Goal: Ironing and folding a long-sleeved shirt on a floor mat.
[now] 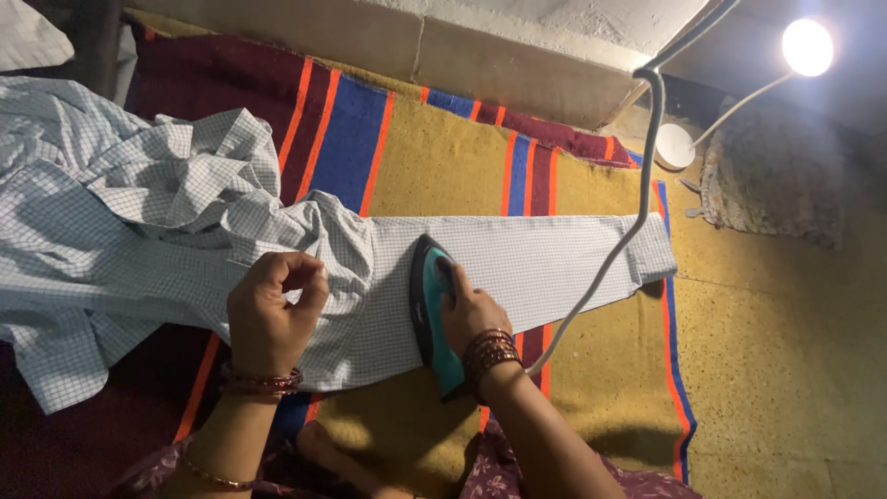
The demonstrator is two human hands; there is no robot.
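Now we see our right hand (471,314) wrapped tight round the handle of the teal iron (431,314), which sits flat on the checked shirt's sleeve (517,268), stretched out to the right across the striped blanket (443,157). Our left hand (273,310) is curled, fingertips pinching the sleeve fabric just left of the iron, while the white cord (637,185) trails away toward the far right.
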